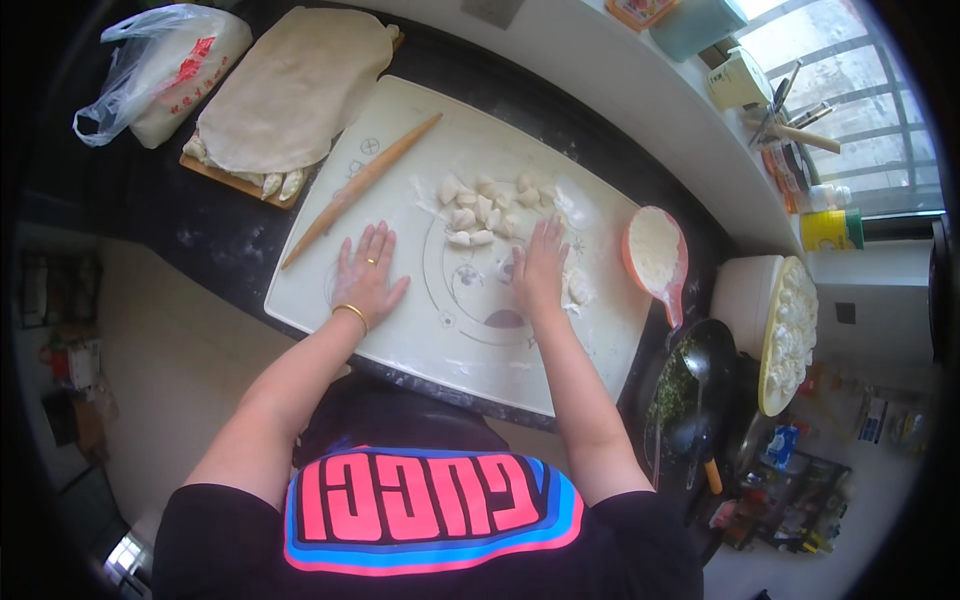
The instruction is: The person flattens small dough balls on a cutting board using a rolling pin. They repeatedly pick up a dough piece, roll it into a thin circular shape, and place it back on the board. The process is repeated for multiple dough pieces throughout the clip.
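My left hand (370, 275) lies flat with spread fingers on a white kneading mat (440, 365), holding nothing. A gold ring and bangle are on it. My right hand (541, 268) rests on the mat, fingers stretched out and thumb apart, at the right side of a cluster of small dough pieces (487, 207). Whether its palm covers anything is hidden. White flour (578, 288) is scattered beside that hand. A tapered wooden rolling pin (362, 189) lies aslant on the mat, beyond my left hand.
A wooden board (240, 182) at the far left carries shaped dough pieces under a dough-coloured sheet (298, 85). Behind it stands a plastic bag (190, 70). At right are a pink bowl of flour (655, 248), a wok with chopped greens (672, 395) and a yellow-rimmed tray of dumplings (768, 385).
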The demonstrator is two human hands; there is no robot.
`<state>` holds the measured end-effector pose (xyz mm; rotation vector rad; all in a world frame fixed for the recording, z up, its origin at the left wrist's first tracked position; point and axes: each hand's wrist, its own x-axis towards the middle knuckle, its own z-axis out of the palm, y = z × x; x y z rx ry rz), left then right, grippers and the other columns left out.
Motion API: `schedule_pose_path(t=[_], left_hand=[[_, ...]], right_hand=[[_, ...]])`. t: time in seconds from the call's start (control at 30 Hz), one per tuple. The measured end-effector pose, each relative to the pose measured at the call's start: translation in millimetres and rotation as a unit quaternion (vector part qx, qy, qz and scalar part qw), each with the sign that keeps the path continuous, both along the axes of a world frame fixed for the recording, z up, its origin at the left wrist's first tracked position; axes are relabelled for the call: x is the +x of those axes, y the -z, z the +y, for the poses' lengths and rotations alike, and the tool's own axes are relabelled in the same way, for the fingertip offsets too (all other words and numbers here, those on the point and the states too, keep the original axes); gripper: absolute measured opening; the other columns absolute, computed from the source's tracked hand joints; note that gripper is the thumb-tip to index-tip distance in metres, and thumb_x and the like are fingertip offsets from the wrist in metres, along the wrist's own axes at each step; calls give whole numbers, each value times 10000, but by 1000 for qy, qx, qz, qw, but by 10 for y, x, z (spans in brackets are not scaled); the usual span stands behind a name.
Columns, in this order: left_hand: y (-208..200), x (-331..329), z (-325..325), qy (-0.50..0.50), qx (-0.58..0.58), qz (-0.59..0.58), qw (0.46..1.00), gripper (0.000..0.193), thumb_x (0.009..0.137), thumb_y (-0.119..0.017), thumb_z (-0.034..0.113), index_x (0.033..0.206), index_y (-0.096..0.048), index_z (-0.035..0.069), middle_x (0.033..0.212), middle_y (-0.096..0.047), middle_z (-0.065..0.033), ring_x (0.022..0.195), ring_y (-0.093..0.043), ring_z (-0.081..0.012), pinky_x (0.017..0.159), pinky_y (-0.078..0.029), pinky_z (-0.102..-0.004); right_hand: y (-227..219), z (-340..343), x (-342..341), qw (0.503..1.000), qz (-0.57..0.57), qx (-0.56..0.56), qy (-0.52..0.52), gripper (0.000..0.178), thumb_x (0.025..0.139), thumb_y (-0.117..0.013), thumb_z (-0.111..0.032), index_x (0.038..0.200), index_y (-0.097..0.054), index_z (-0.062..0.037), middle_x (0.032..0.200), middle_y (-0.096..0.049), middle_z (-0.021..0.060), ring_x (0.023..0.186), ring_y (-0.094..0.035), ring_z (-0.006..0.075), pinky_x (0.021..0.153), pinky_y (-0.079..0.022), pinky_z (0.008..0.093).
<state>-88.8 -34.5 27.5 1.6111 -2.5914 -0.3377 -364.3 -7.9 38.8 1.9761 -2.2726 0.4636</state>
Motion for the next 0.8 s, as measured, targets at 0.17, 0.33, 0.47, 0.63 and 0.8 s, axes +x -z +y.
schedule_pose_path(t=[0.17, 0.33, 0.47, 0.63, 0.8], left_hand=[[-24, -5, 2, 2, 3, 5, 1000, 745, 874, -465, 438, 1450, -210, 38, 1532, -165, -98, 1417, -135, -241, 1127, -87, -488], [-8, 11, -6, -1, 17, -3, 1000, 746, 879, -454, 449, 1452, -205, 41, 1533, -164, -94, 1417, -132, -240, 1127, -90, -494], [17, 7, 21, 0, -16, 18, 1000, 742, 862, -495, 417, 1440, -233, 33, 1520, -197, -107, 1409, -162, -254, 1123, -109, -490], [22, 3, 3, 3, -10, 9, 1000, 739, 866, -487, 417, 1442, -228, 32, 1523, -188, -108, 1411, -153, -250, 1126, -102, -486], [-25, -2, -9, 0, 13, -10, 1000, 741, 878, -458, 440, 1450, -210, 39, 1530, -171, -102, 1416, -137, -243, 1129, -89, -486]], right_hand=[[-133, -288, 128, 986, -156, 4, -62, 270, 769, -592, -61, 1032, -581, 2, 1034, -597, 170, 974, -530, 366, 812, -436, 409], [43, -69, 91, 987, -151, 16, -50, 220, 747, -626, -58, 962, -617, -12, 916, -636, 142, 832, -584, 335, 723, -468, 387], [4, 333, 79, 928, -368, 27, 59, 210, 776, -635, -83, 970, -627, -4, 857, -664, 135, 778, -642, 266, 712, -499, 347], [-121, 383, -6, 919, -361, 6, 161, 217, 808, -626, -82, 1002, -634, 15, 912, -676, 150, 815, -667, 239, 744, -515, 309], [8, 487, -62, 977, -204, -32, 59, 260, 844, -569, -82, 1074, -608, 33, 1049, -633, 200, 997, -610, 310, 866, -482, 365]])
